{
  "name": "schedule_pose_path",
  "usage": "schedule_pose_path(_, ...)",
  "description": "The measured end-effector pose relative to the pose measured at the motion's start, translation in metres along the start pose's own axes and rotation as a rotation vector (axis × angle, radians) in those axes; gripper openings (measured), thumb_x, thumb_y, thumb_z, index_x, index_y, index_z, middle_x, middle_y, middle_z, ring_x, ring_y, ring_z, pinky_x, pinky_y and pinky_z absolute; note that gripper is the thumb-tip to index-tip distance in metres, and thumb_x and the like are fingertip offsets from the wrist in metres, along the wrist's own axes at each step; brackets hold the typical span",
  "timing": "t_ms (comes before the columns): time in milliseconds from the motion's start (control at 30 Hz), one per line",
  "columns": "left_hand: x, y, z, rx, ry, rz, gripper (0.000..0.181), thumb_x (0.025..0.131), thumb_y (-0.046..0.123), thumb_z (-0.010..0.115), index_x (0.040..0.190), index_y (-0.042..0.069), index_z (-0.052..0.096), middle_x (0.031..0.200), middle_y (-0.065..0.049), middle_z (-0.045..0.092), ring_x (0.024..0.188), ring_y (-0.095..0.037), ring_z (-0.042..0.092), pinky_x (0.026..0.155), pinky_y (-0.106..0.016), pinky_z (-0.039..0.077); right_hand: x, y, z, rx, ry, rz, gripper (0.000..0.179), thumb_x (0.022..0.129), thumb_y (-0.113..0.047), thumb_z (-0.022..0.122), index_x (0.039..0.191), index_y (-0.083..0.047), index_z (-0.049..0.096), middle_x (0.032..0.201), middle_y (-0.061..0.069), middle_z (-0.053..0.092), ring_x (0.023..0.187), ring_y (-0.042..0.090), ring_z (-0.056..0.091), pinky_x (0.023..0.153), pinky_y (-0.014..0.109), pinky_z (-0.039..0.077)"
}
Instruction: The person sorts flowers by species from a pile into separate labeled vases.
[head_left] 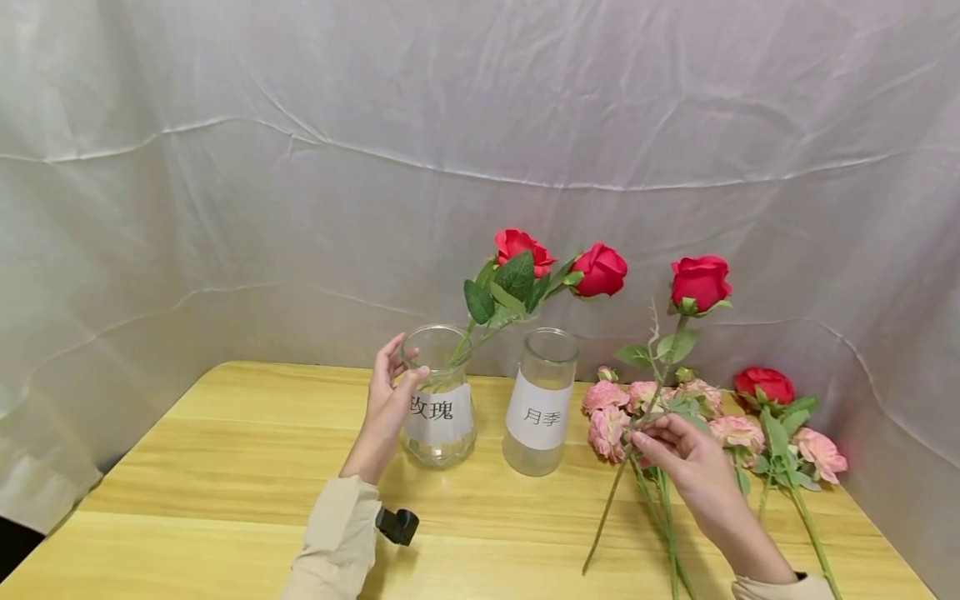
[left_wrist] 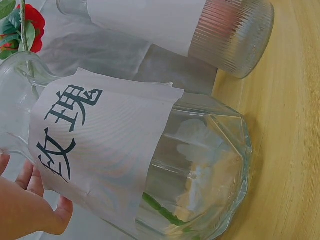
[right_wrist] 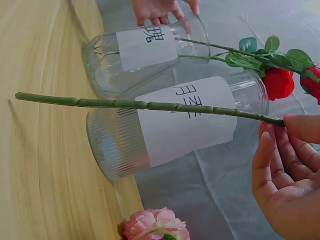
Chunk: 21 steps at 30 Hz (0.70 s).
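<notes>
My left hand (head_left: pixel 386 408) holds the wide-necked glass vase (head_left: pixel 442 452) near its rim, thumb in front and fingers around the far side. That vase bears a white paper label (left_wrist: pixel 100 145) with dark characters, and two red roses (head_left: pixel 598 270) lean out of it to the right. Between thumb and fingers, my right hand (head_left: pixel 693 471) pinches the stem (right_wrist: pixel 150 105) of another red rose (head_left: pixel 700 283). This rose stands nearly upright over the flowers on the table, its bloom up and its bare stem end pointing down and left.
A straight ribbed glass vase (head_left: pixel 534 461) with its own label stands between my hands. On the right of the wooden table (head_left: pixel 225 467) lie several pink flowers (head_left: pixel 606 429) and one more red rose (head_left: pixel 765 385). A grey cloth (head_left: pixel 375 233) hangs behind the table.
</notes>
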<state>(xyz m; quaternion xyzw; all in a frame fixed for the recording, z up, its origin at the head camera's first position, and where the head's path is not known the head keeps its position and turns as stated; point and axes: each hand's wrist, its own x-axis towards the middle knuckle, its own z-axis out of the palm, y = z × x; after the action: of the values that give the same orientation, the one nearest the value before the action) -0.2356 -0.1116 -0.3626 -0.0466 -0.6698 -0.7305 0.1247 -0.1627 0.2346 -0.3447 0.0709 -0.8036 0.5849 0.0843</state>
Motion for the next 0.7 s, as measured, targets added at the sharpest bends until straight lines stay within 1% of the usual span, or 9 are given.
schedule_pose_path(133,0.000,0.000,-0.001,0.000,0.000,-0.001,0.068,0.091,0.011,0.055,0.151,0.013,0.023,0.141,-0.015,0.039,0.130,-0.029,0.030,0.109,-0.046,0.023,0.000,-0.002,0.002,0.012,-0.002,-0.012,0.018,0.095,-0.007,0.060,0.101,0.009,0.054,0.090,0.008,0.063,0.075,0.014,0.062,0.066,0.027,0.053)
schedule_pose_path(300,0.000,0.001,-0.003,0.002,0.002,0.005,0.068,0.091,0.011,0.055,0.151,0.011,0.023,0.140,-0.015,0.039,0.130,-0.029,0.030,0.110,-0.047,0.023,0.000,-0.004,0.006,0.063,-0.017,-0.055,0.018,0.095,-0.005,0.059,0.101,0.010,0.054,0.091,0.003,0.066,0.077,0.012,0.062,0.067,0.027,0.053)
schedule_pose_path(400,0.000,0.001,-0.003,0.006,-0.008,0.003,0.068,0.092,0.012,0.056,0.151,0.012,0.023,0.141,-0.015,0.039,0.130,-0.029,0.030,0.110,-0.047,0.022,0.000,-0.007,0.010,0.098,-0.019,-0.080,0.017,0.095,-0.004,0.059,0.100,0.010,0.054,0.091,0.003,0.065,0.077,0.014,0.062,0.066,0.027,0.053)
schedule_pose_path(533,0.000,0.000,-0.002,0.017,-0.020,-0.002,0.068,0.092,0.013,0.055,0.151,0.013,0.022,0.142,-0.015,0.038,0.130,-0.030,0.030,0.110,-0.049,0.022,0.000,-0.012,0.016,0.150,-0.016,-0.075,0.015,0.094,-0.003,0.060,0.099,0.009,0.054,0.089,0.004,0.063,0.076,0.015,0.061,0.066,0.026,0.053)
schedule_pose_path(700,0.001,-0.001,0.000,0.015,-0.006,0.008,0.068,0.091,0.012,0.056,0.151,0.011,0.023,0.141,-0.016,0.039,0.130,-0.029,0.031,0.109,-0.048,0.024,0.001,-0.020,0.023,0.171,0.001,-0.027,0.017,0.094,-0.006,0.062,0.099,0.007,0.055,0.089,0.005,0.061,0.076,0.013,0.060,0.067,0.026,0.053)
